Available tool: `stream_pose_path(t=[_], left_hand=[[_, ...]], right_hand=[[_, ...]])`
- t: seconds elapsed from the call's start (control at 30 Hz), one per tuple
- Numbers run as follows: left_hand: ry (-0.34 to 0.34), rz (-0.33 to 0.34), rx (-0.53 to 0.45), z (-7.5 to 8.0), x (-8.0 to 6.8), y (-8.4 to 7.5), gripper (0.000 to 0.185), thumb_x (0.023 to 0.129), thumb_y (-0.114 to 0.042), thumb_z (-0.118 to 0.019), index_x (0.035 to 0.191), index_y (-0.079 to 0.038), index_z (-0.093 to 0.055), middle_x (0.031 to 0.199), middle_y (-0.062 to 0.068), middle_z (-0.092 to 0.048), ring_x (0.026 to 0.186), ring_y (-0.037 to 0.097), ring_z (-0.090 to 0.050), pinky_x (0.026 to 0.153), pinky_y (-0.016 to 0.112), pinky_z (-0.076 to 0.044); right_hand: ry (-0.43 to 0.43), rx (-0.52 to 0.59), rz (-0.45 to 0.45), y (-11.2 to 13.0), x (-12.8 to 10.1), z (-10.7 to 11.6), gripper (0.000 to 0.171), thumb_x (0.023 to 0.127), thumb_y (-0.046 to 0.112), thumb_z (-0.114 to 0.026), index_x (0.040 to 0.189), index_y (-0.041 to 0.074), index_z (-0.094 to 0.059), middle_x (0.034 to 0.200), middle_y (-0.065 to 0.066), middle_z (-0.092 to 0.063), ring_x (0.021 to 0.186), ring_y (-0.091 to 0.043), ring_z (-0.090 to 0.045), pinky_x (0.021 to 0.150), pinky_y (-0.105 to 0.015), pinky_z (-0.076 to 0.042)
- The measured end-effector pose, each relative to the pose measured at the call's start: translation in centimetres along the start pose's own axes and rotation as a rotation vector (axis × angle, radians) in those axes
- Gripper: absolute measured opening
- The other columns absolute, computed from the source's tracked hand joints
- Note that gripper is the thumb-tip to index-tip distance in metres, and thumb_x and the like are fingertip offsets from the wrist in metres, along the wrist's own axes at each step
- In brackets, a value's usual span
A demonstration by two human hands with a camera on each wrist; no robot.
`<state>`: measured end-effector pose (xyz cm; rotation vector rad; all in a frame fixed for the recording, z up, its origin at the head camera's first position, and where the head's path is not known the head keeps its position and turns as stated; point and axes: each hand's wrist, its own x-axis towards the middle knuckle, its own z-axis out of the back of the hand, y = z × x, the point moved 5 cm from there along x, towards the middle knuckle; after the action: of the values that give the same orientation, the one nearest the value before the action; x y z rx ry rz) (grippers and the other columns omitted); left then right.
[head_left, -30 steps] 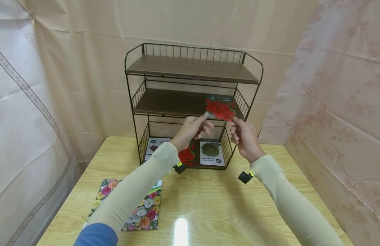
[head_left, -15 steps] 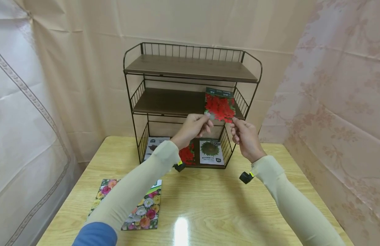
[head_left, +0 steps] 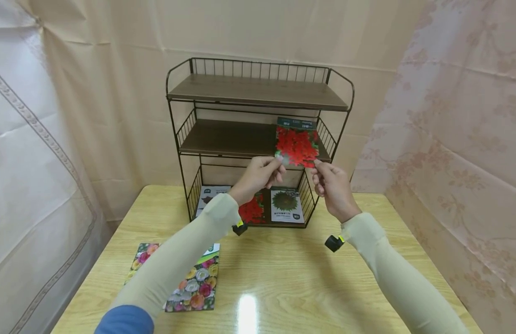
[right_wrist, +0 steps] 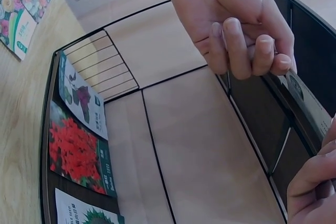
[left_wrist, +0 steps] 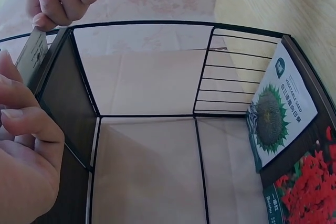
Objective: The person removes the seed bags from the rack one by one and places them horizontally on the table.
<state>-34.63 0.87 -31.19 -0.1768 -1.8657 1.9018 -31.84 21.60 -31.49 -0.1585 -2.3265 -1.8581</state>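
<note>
Cream curtains hang behind a glossy light-wood table point(head_left: 283, 278) filling the lower frame. At centre stands a black wire rack with three dark wooden shelves point(head_left: 258, 139). Its bottom shelf holds three packets lying flat: a dark-plant packet point(head_left: 207, 197), a red-flower packet point(head_left: 252, 211) and a sunflower seed packet point(head_left: 286, 205). A multicoloured flower packet point(head_left: 195, 287) lies on the table, lower left. Both arms reach forward; the left hand point(head_left: 258, 176) and right hand point(head_left: 333, 188) each pinch a bottom corner of an upright red-flower seed packet point(head_left: 297, 144) before the middle shelf's right end.
</note>
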Motion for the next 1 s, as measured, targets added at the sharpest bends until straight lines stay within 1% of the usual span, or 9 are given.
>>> stream_pose_path(t=[0.2, 0.47, 0.63, 0.77, 0.93, 1.0], left_hand=[[0.031, -0.007, 0.016, 0.0, -0.6, -0.2, 0.038, 0.110, -0.033, -0.052, 0.094, -0.004, -0.070, 0.077, 0.007, -0.067, 0.056, 0.011, -0.048, 0.052, 0.022, -0.041], [0.055, -0.042, 0.016, -0.2, -1.1, -0.5, 0.038, 0.110, -0.032, -0.051, 0.093, -0.003, -0.068, 0.076, 0.007, -0.067, 0.054, 0.011, -0.047, 0.051, 0.022, -0.041], [0.072, -0.060, 0.045, -0.1, -1.6, -0.4, 0.039, 0.110, -0.034, -0.051, 0.092, -0.004, -0.069, 0.076, 0.010, -0.068, 0.051, 0.013, -0.045, 0.050, 0.024, -0.040], [0.091, -0.084, 0.064, 0.0, -2.1, -0.3, 0.040, 0.110, -0.034, -0.051, 0.091, -0.004, -0.069, 0.076, 0.011, -0.068, 0.051, 0.018, -0.044, 0.050, 0.025, -0.040], [0.112, -0.077, 0.096, 0.2, -3.1, -0.1, 0.042, 0.110, -0.037, -0.050, 0.090, -0.005, -0.068, 0.076, 0.012, -0.067, 0.052, 0.018, -0.043, 0.051, 0.027, -0.040], [0.129, -0.072, 0.113, 0.3, -3.5, 0.1, 0.046, 0.110, -0.040, -0.049, 0.092, 0.000, -0.067, 0.077, 0.013, -0.067, 0.053, 0.017, -0.044, 0.051, 0.027, -0.040]], right_hand=[[0.011, 0.025, 0.024, 0.0, -0.3, 0.0, 0.031, 0.105, 0.028, -0.063, 0.083, 0.007, -0.068, 0.066, 0.000, -0.056, 0.045, -0.006, -0.043, 0.042, -0.018, -0.036], [0.044, 0.132, 0.064, -0.2, -0.8, -0.2, 0.031, 0.106, 0.023, -0.061, 0.083, 0.003, -0.067, 0.064, -0.001, -0.058, 0.042, -0.006, -0.042, 0.042, -0.018, -0.034], [0.075, 0.132, 0.080, -0.7, -1.3, -0.3, 0.032, 0.107, 0.024, -0.060, 0.082, 0.006, -0.067, 0.063, 0.000, -0.057, 0.042, -0.006, -0.041, 0.042, -0.018, -0.033], [0.103, 0.140, 0.087, -1.1, -1.7, -0.3, 0.031, 0.106, 0.023, -0.061, 0.081, 0.007, -0.068, 0.063, 0.000, -0.057, 0.043, -0.006, -0.041, 0.043, -0.018, -0.033], [0.144, 0.141, 0.098, -1.7, -2.1, -0.4, 0.031, 0.106, 0.023, -0.061, 0.081, 0.006, -0.068, 0.062, -0.001, -0.057, 0.044, -0.007, -0.041, 0.043, -0.018, -0.033], [0.162, 0.135, 0.099, -1.9, -2.3, -0.5, 0.031, 0.106, 0.023, -0.061, 0.081, 0.007, -0.068, 0.063, -0.001, -0.058, 0.045, -0.007, -0.041, 0.044, -0.018, -0.033]])
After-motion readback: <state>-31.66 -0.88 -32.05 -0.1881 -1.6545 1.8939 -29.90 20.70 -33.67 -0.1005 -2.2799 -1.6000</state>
